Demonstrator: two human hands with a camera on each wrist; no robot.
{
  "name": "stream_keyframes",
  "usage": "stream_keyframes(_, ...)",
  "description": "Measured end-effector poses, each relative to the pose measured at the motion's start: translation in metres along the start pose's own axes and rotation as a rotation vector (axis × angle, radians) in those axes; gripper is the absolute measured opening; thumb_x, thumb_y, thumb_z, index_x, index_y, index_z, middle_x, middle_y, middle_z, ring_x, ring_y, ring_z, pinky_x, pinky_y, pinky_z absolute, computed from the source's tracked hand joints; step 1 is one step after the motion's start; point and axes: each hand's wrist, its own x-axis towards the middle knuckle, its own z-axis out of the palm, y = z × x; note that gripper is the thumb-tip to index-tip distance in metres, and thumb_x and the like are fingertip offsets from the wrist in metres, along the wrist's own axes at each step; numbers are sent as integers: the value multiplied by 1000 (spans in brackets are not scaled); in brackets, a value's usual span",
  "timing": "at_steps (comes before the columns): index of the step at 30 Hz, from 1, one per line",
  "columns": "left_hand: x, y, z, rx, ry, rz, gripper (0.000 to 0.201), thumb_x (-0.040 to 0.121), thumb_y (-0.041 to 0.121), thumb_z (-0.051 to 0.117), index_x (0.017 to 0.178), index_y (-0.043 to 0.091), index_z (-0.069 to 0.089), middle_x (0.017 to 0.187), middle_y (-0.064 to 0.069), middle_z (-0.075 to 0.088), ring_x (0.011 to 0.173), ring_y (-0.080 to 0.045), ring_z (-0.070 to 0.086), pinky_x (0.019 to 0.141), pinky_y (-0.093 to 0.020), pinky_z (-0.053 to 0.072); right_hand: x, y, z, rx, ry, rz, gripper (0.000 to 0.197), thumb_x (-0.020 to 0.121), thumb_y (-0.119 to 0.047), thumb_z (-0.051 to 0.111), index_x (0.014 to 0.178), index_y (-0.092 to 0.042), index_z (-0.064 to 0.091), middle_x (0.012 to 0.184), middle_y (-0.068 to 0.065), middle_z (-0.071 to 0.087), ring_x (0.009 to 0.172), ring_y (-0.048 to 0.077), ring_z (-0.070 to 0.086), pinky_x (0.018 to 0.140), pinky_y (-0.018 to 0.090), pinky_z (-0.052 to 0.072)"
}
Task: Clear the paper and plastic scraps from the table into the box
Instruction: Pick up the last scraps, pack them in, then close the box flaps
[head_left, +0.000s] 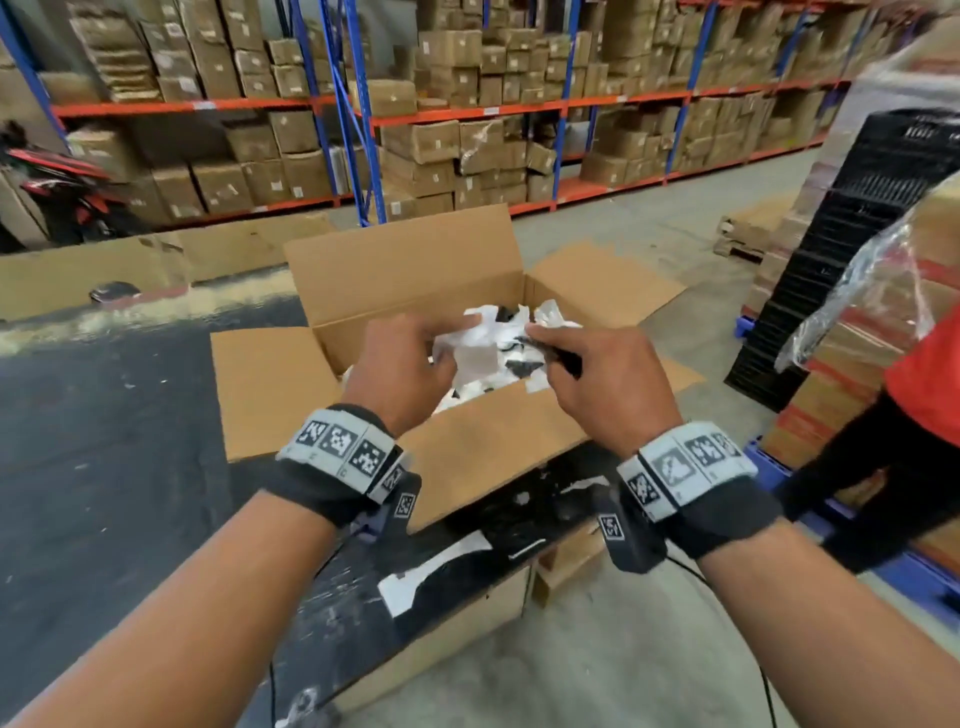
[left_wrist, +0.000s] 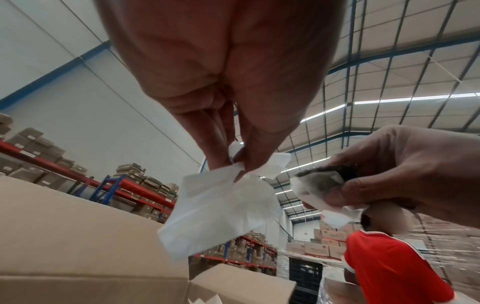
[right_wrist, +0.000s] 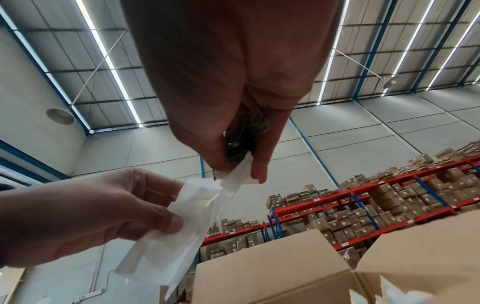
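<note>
An open cardboard box (head_left: 410, 270) stands on the black table (head_left: 130, 415), with white and black scraps (head_left: 498, 374) inside. Both hands hover over its opening. My left hand (head_left: 410, 358) pinches a white paper scrap (left_wrist: 221, 214) that hangs down from its fingertips; the same white paper scrap (right_wrist: 182, 222) shows in the right wrist view. My right hand (head_left: 587, 374) grips a crumpled wad of black plastic and white paper (right_wrist: 244, 156), seen beside the left hand as the black and white wad (left_wrist: 324, 191).
More white and black scraps (head_left: 452, 566) lie on the table's near edge below the box flap (head_left: 483, 457). A person in a red shirt (head_left: 930, 384) stands at right by a black crate stack (head_left: 852, 249). Warehouse shelving (head_left: 467, 109) with cartons fills the background.
</note>
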Motion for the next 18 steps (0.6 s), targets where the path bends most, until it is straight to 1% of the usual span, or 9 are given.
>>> stream_keyframes(2,29,-3,5,22,7,-48,44,91,8,55,123,33,73,83,5,73,47,-16,55,46,-14,42,35,12,1,-36,-39,-14,34,87,-18,67,118,-29,74,101,2,78,83,20,71,79,23,52)
stream_keyframes(3,42,-4,7,28,18,-76,45,91,7,55,123,33,73,87,6,71,47,-13,54,45,-12,41,55,19,4,-65,-73,-25,35,87,-18,65,118,-30,74,102,2,77,85,21,71,80,25,54)
stream_keyframes(6,83,-18,15,66,16,-144,46,89,6,56,125,32,72,109,4,73,59,-2,56,52,-3,38,114,37,22,-122,-169,-84,35,85,-15,61,114,-27,76,101,2,77,90,25,69,82,30,56)
stream_keyframes(8,104,-29,20,106,-16,-185,47,88,5,59,127,30,71,121,2,71,84,-11,68,68,-10,44,151,47,42,-163,-257,-119,26,86,-15,62,104,-23,79,86,3,73,85,29,66,72,29,51)
stream_keyframes(10,122,-42,26,161,-32,-244,47,88,6,63,129,27,70,131,0,68,105,-18,68,78,-20,44,181,55,62,-204,-391,-137,16,88,-17,65,96,-19,79,79,1,69,78,27,64,67,30,50)
stream_keyframes(13,141,-60,38,236,-88,-333,45,89,9,67,131,25,68,133,-2,67,113,-20,66,82,-23,42,214,67,89,-273,-560,-163,9,89,-20,70,85,-16,76,71,1,65,66,21,59,60,25,44)
stream_keyframes(15,152,-74,48,285,-128,-391,42,89,11,69,129,23,69,132,-2,67,114,-21,65,84,-24,41,231,75,109,-268,-598,-177,24,87,-21,73,64,-20,65,63,-2,59,60,19,56,55,22,39)
stream_keyframes(16,157,-79,53,309,-140,-418,40,88,11,70,127,21,69,130,-3,68,113,-22,64,83,-24,41,237,80,118,-256,-629,-177,29,86,-23,74,61,-21,59,63,-2,59,61,20,57,55,22,41)
stream_keyframes(18,166,-91,62,346,-162,-481,38,86,13,72,124,18,70,126,-6,69,110,-22,65,82,-24,43,250,84,136,-267,-701,-195,19,85,-24,74,70,-21,64,66,0,62,64,23,60,58,26,47)
